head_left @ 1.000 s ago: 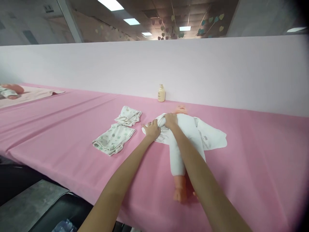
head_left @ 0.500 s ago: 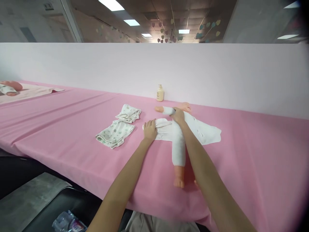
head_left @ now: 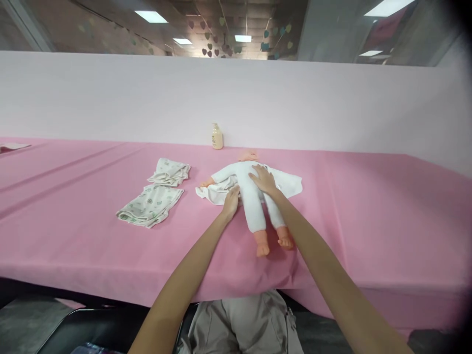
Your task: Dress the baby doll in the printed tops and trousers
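Observation:
A baby doll (head_left: 250,206) with a white cloth body lies on its back, head toward the wall and feet toward me. Under it a white garment (head_left: 291,184) spreads out on both sides. My right hand (head_left: 263,178) rests on the doll's torso with its fingers apart. Against the doll's hip on the left is my left hand (head_left: 231,201), fingers stretched out beside the garment. The doll's arm on the left lies over the cloth; its other arm is mostly hidden.
Two folded patterned cloths (head_left: 151,204) lie left of the doll on the pink-covered table (head_left: 73,236). A pump bottle (head_left: 217,137) stands by the white wall (head_left: 295,105). A black chair (head_left: 99,327) is at lower left.
The doll has gone from tilted on its side to flat on its back, both legs now showing. My right hand has shifted onto its torso. The view has swung right.

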Demonstrator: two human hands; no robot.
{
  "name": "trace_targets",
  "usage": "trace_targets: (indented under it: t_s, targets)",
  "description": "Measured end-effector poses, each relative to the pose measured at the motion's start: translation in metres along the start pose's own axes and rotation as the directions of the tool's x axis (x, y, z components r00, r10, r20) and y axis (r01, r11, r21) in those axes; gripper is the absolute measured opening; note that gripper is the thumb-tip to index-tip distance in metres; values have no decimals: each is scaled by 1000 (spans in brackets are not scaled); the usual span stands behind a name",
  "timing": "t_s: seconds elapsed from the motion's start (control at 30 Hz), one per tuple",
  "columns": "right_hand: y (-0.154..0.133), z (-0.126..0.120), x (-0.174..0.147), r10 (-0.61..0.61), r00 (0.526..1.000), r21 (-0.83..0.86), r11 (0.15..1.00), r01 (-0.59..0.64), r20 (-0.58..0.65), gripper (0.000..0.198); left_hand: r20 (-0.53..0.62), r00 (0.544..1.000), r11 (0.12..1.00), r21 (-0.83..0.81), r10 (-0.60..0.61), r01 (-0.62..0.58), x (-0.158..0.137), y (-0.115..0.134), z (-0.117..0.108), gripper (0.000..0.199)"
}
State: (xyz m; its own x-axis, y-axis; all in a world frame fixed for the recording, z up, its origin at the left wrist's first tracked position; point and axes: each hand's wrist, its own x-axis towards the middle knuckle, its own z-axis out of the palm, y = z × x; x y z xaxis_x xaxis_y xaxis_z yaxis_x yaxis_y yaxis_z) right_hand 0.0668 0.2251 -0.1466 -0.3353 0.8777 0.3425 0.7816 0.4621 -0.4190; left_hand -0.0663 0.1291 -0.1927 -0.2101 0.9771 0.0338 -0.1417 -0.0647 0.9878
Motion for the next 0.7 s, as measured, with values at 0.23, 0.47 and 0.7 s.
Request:
trace_targets:
  t_s: [0.23,0.47,0.7]
  targets:
    - [60,0,-37,237,971,-25,971,-237,5,59,270,963,936,-332,-21,113,6,5,26,51]
    - [69,2,-44,205,978,-162,967,-195,46,39,222,957,861,-431,-188,270,10,27,8,39]
    - [76,7,-44,303,953,-227,927,-297,-10,39,205,964,877,-415,-171,244,3,51,-22,27]
